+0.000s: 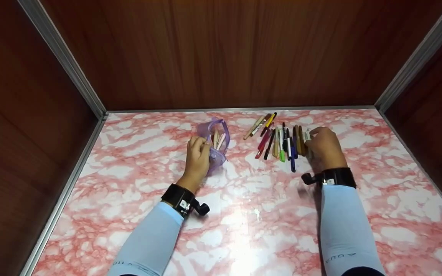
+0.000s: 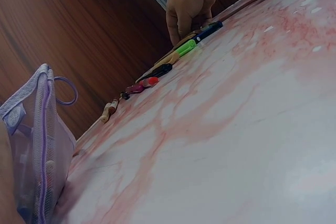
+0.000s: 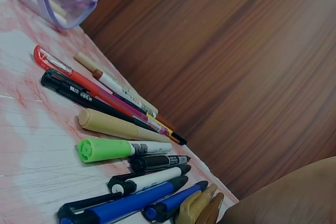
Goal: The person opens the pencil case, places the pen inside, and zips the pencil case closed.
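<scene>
Mid-frame, our left hand [image 1: 198,156] grips a purple mesh pouch [image 1: 217,156] that tilting could spill, our right hand [image 1: 325,146], grip unclear.

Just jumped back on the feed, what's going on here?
A person's left hand holds an open purple pouch with a few pens in it. The right hand is down at the right end of the loose pens on the marbled table; whether it grips one is unclear.

Booth-like workspace, wood-grain walls [image 1: 221,57], marbled tabletop [image 1: 401,203]
</scene>
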The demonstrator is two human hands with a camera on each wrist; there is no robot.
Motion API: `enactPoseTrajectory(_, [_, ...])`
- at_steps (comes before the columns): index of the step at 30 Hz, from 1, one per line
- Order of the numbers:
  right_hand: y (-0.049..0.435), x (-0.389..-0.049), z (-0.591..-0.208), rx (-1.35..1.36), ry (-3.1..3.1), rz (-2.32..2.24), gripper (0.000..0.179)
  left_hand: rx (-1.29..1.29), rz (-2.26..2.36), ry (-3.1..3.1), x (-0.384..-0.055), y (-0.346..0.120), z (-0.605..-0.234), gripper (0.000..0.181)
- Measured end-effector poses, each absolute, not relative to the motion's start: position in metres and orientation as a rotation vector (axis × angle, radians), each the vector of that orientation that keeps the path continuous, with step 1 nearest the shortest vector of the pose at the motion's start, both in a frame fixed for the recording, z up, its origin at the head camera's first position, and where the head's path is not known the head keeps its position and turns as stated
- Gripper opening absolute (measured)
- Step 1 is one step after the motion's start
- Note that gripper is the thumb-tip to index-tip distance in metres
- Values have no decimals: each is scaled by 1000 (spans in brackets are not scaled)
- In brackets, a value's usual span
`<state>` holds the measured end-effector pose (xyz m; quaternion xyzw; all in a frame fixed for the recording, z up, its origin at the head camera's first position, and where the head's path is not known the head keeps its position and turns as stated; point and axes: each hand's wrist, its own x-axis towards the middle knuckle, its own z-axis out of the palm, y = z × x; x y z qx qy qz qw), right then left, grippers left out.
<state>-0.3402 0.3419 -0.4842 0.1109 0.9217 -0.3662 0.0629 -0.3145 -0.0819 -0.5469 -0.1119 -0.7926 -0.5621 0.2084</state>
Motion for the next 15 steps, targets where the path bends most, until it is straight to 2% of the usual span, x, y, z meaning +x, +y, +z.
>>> enactPoseTrajectory(15, [343, -343, -478, 487, 2715, -1389, 73, -303, -1566, -2187, -313, -80, -545, 19])
